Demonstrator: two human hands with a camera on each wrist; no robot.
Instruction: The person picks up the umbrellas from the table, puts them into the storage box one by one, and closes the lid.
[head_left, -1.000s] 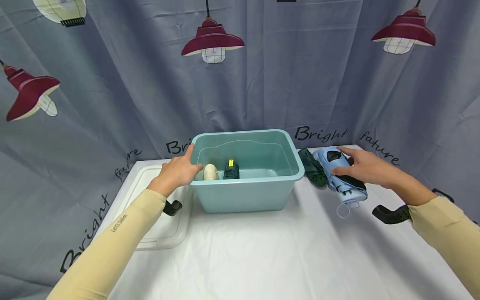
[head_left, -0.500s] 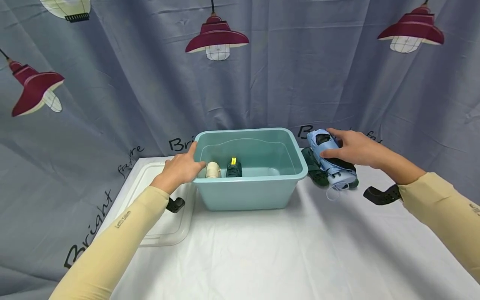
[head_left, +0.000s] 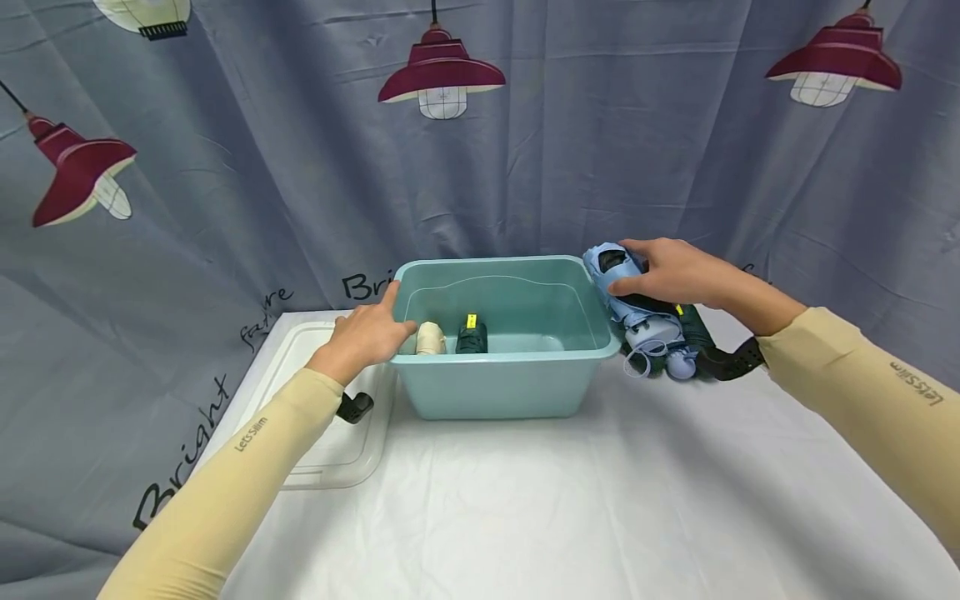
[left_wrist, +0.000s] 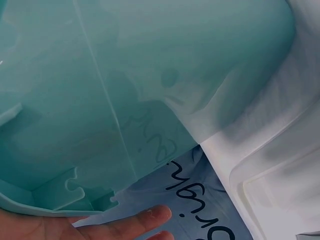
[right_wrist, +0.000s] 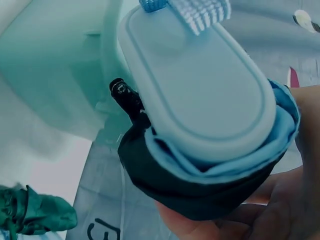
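Observation:
A light blue folding umbrella [head_left: 632, 315] with black inner cloth is held in my right hand [head_left: 678, 271], tilted beside the right rim of a teal plastic bin [head_left: 495, 387]. Its oval pale blue handle [right_wrist: 200, 90] and wrist strap [right_wrist: 200, 12] face the right wrist camera. My left hand [head_left: 367, 337] rests at the bin's left rim, index finger stretched along it and thumb over the inside. In the left wrist view, its fingers [left_wrist: 145, 220] extend straight past the rim. A cream rolled bundle [head_left: 430, 339] and a dark green one with a yellow tag [head_left: 472, 337] lie inside the bin.
A dark green rolled umbrella [head_left: 696, 327] lies on the white table [head_left: 510, 500] below my right hand, partly hidden. A rounded light blue end [head_left: 681, 364] shows beside it. The clear lid [head_left: 330, 450] lies left of the bin. A grey printed curtain [head_left: 300, 167] hangs behind.
My right hand has lifted the blue umbrella and carried it left to the bin's right rim, above the green umbrellas. The left hand stays at the left rim. The view shifted slightly.

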